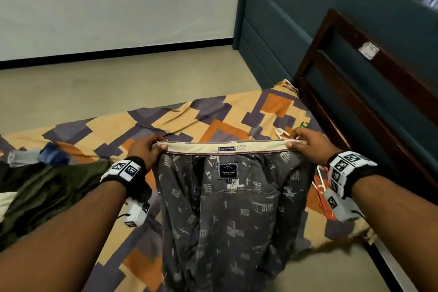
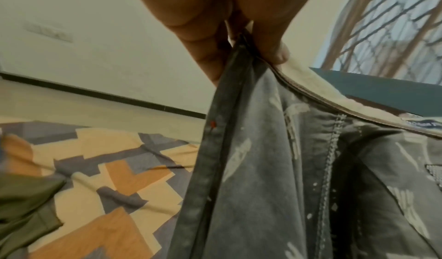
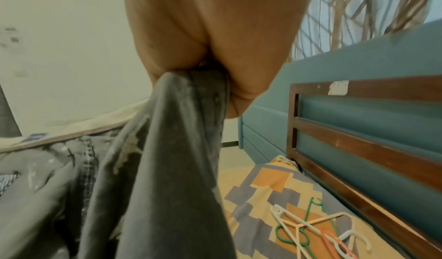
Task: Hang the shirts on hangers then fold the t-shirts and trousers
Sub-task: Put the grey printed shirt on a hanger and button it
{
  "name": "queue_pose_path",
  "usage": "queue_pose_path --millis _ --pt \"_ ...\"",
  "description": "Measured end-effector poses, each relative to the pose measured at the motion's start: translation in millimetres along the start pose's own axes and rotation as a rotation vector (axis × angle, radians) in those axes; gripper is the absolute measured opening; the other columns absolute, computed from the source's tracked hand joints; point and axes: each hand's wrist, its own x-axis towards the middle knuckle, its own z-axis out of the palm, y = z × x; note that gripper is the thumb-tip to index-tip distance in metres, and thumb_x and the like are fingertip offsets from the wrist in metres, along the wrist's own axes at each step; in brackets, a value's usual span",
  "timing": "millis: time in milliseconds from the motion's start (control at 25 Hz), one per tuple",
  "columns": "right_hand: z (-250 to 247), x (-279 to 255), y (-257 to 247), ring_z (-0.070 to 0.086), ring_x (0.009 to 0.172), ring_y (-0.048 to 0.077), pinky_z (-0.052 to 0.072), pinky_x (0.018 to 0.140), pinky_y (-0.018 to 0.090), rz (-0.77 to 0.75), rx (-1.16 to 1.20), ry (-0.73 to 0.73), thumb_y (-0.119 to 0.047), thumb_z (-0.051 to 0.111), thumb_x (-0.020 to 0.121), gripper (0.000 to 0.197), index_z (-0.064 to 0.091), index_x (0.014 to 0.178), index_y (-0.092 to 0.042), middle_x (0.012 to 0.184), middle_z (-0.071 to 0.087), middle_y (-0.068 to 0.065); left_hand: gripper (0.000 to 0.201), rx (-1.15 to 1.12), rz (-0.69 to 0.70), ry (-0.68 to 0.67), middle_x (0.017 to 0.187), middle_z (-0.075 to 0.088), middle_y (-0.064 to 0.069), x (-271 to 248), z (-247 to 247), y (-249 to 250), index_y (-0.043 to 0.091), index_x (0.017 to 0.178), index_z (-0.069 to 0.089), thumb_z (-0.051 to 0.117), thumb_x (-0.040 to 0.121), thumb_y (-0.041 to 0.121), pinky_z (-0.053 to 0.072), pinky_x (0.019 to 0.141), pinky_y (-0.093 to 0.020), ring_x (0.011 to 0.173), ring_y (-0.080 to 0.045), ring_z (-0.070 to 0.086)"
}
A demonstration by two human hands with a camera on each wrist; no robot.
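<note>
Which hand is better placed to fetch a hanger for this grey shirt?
The right hand. The hangers lie on the bed just beyond and beside it, while the left hand grips the shirt collar's far end, by the olive garment.

Both forearms bare, no sleeves. Left hand [image 1: 147,149] at approx 9 o'clock of head view: black wrist strap w/ white square tags printed in black block codes, plus a white boxy unit under the wrist w/ same codes and a thin black cord. Right hand [image 1: 310,144] at approx 3 o'clock: same kit, black band, row of white coded squares, white box below. No rings seen.
</note>
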Motion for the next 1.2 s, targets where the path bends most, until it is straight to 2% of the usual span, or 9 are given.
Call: queue_pose_path --millis 120,320,440,600,680,880,1000,1120,1200 --pt "37.2 90.6 36.7 0.059 0.096 0.025 0.045 0.084 0.037 -0.001 0.005 -0.013 -0.02 0.071 0.086 0.012 0.06 0.089 -0.016 0.096 0.065 0.008 0.024 0.001 -0.103 0.025 0.109 0.065 -0.018 71.4 42.6 -27.1 0.003 0.111 0.065 0.065 0.088 0.013 0.039 0.081 -0.029 0.103 -0.034 0.059" --pt "143.9 201.4 123.4 0.059 0.089 0.028 0.042 0.078 0.037 0.049 -0.054 -0.148 -0.02 0.067 0.089 0.015 0.06 0.089 -0.007 0.089 0.064 0.01 0.023 0.05 -0.221 -0.072 0.106 0.066 -0.019 156.4 147.3 -113.3 0.003 0.108 0.067 0.065 0.089 0.016 0.036 0.078 -0.025 0.096 -0.03 0.059" --pt "218.1 247.3 177.8 0.059 0.088 0.028 0.043 0.078 0.038 0.079 -0.108 -0.201 -0.021 0.065 0.09 0.014 0.061 0.087 -0.008 0.09 0.064 0.01 0.022 0.086 -0.313 -0.154 0.097 0.067 -0.019 183.3 213.0 -178.7 0.006 0.105 0.069 0.063 0.09 0.021 0.041 0.075 -0.029 0.092 -0.032 0.062" --pt "282.8 290.1 217.9 0.054 0.082 0.026 0.032 0.067 0.031 0.133 -0.177 -0.279 -0.019 0.063 0.092 0.015 0.064 0.094 -0.004 0.088 0.062 0.013 0.025 0.209 -0.284 -0.27 0.11 0.064 -0.023 212.2 271.2 -234.6 0.001 0.109 0.067 0.061 0.091 0.018 0.043 0.085 -0.038 0.102 -0.038 0.058" --pt "308.3 314.3 228.3 0.057 0.088 0.029 0.034 0.072 0.028 0.138 -0.136 -0.218 -0.013 0.066 0.089 0.017 0.067 0.099 0.001 0.094 0.065 0.019 0.026 0.257 -0.242 -0.281 0.116 0.061 -0.024 229.9 288.4 -248.5 0.002 0.113 0.064 0.062 0.091 0.016 0.042 0.087 -0.038 0.105 -0.039 0.056" --pt "343.0 345.5 243.4 0.061 0.08 0.03 0.046 0.072 0.034 0.145 -0.086 -0.192 -0.02 0.074 0.08 0.009 0.066 0.083 -0.017 0.08 0.064 0.009 0.029 0.273 -0.141 -0.255 0.117 0.061 -0.018 247.7 309.0 -275.2 0.005 0.112 0.06 0.067 0.084 0.009 0.04 0.089 -0.035 0.107 -0.036 0.056" --pt "338.3 338.9 245.9 0.057 0.083 0.024 0.046 0.077 0.035 0.089 -0.018 -0.117 -0.029 0.071 0.078 0.013 0.064 0.084 -0.019 0.089 0.06 0.005 0.024 0.283 -0.087 -0.258 0.108 0.06 -0.019 251.9 307.3 -270.3 0.004 0.104 0.059 0.068 0.082 0.005 0.039 0.081 -0.034 0.099 -0.036 0.056" --pt "339.9 326.5 245.8 0.054 0.09 0.022 0.036 0.074 0.026 0.049 -0.072 -0.084 -0.023 0.069 0.085 0.016 0.064 0.096 -0.011 0.099 0.056 0.009 0.019 0.343 -0.192 -0.287 0.103 0.061 -0.02 253.6 308.2 -265.8 0.009 0.096 0.057 0.068 0.081 0.008 0.041 0.077 -0.034 0.092 -0.041 0.057" --pt "329.4 317.0 245.0 0.055 0.094 0.024 0.038 0.077 0.027 0.053 -0.039 -0.069 -0.032 0.068 0.085 0.023 0.062 0.101 -0.016 0.103 0.054 0.006 0.024 0.488 -0.271 -0.284 0.113 0.054 -0.023 254.0 313.3 -245.2 0.016 0.101 0.056 0.068 0.08 0.012 0.044 0.083 -0.046 0.098 -0.045 0.053"
